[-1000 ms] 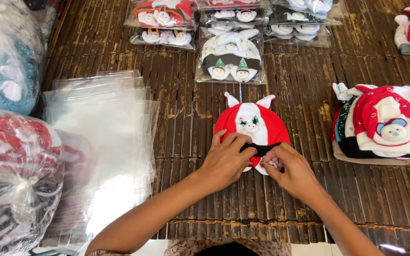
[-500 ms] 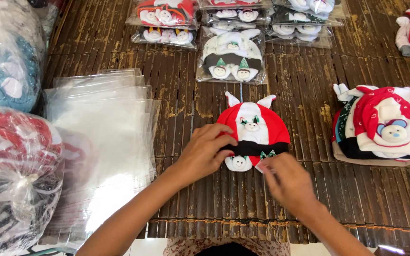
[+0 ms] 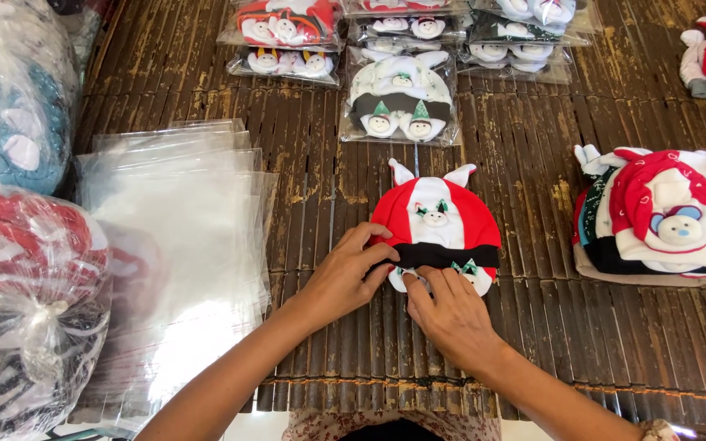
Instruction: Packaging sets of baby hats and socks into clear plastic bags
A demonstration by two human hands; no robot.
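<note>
A red and white baby hat [image 3: 439, 216] with two white ears, a small animal face and a black band lies flat on the dark bamboo-slat table [image 3: 320, 163]. My left hand [image 3: 346, 276] rests on the hat's lower left edge, fingers pressing the black band. My right hand [image 3: 451, 314] covers the bottom rim, fingertips on small white booties tucked under the band. Both hands touch the hat set, which stays flat on the table.
A stack of clear plastic bags [image 3: 177, 245] lies to the left. Big bags of bundled hats [image 3: 22, 302] sit at far left. Packed hat sets [image 3: 402, 98] line the far side. A pile of unpacked hats [image 3: 663, 216] lies on the right.
My hands shifted along the hat's bottom edge, arranging the booties under the black band. The right hand moved in from the right onto the rim; the hat barely moved.
</note>
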